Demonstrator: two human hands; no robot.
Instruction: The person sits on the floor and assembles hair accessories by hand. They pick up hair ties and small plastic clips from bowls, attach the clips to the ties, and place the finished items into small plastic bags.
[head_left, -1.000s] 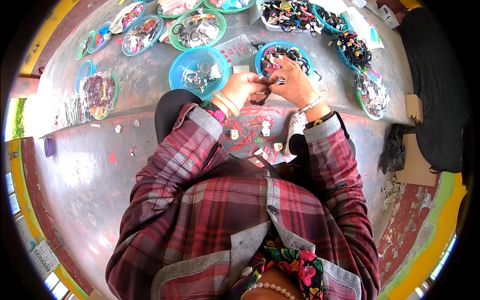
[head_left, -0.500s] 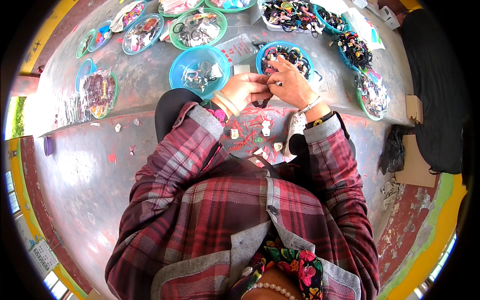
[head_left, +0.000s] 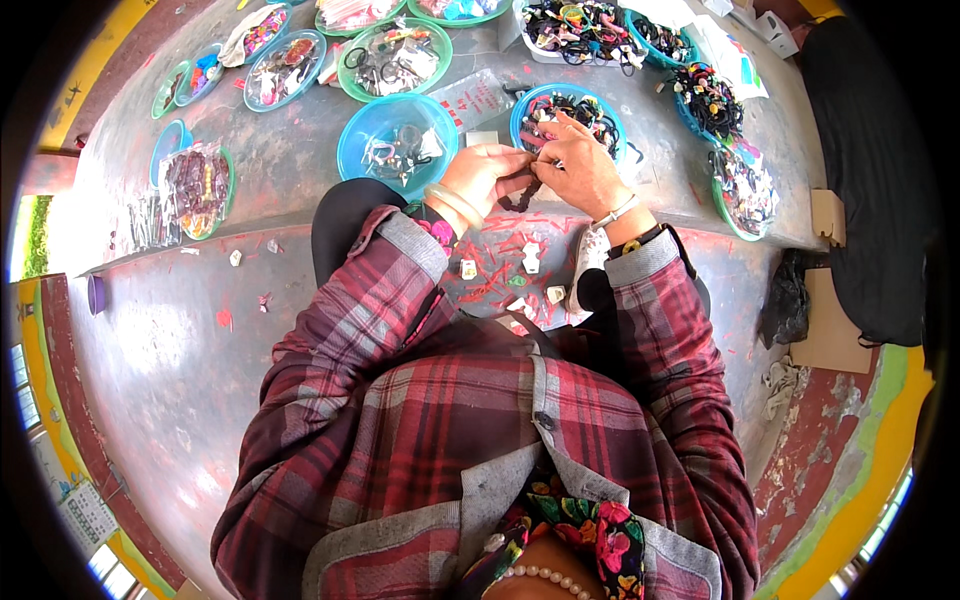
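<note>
A dark brown braided-looking hair tie (head_left: 519, 200) hangs in a small loop between my hands, just in front of a blue basin (head_left: 516, 122) of mostly black hair ties. My left hand (head_left: 481, 178) pinches it from the left, thumb and fingers pressed together. From the right, my right hand (head_left: 580, 172) grips it near the left fingertips, with its index finger raised. Part of the loop is hidden by the fingers. Left of the hands stands a larger translucent blue basin (head_left: 352, 140) with a few hair ties and clear bags in it.
Red scraps and small white cards (head_left: 531, 262) lie on the floor before me. Several basins of accessories, including a green one (head_left: 447, 62), line the back. A white box (head_left: 545, 56) holds more hair ties. At right are a black bag (head_left: 785, 305) and cardboard (head_left: 832, 325).
The hands have shifted slightly, and more of the dark hair tie's loop now shows below the fingers. My right index finger is raised a little more.
</note>
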